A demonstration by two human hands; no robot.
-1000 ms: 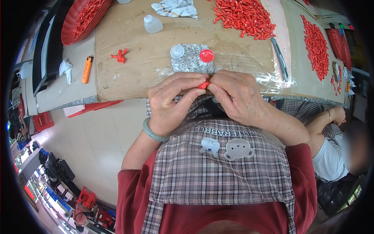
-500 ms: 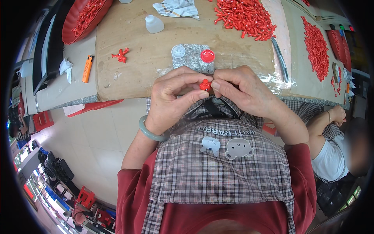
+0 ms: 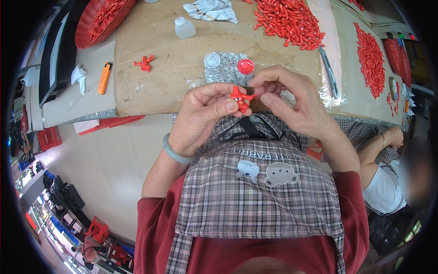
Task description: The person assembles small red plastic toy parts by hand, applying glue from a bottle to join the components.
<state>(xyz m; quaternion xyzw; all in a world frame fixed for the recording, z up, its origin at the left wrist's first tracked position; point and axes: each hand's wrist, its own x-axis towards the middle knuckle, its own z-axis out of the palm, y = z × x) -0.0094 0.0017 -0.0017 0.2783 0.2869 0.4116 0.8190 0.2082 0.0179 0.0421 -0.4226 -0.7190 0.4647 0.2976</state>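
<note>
My left hand (image 3: 205,114) pinches the small red branching coral piece (image 3: 240,98) above the table edge, my right hand (image 3: 292,102) loosely open beside it (a slipping grip could drop or snap it).

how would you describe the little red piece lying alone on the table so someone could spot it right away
Start at the brown work board covering the table, and go to its left part, below the red tray and right of the orange lighter. The small branching red piece lies there alone on bare board, unlike the heaped red pieces at top right or the one held in the left hand.
</note>
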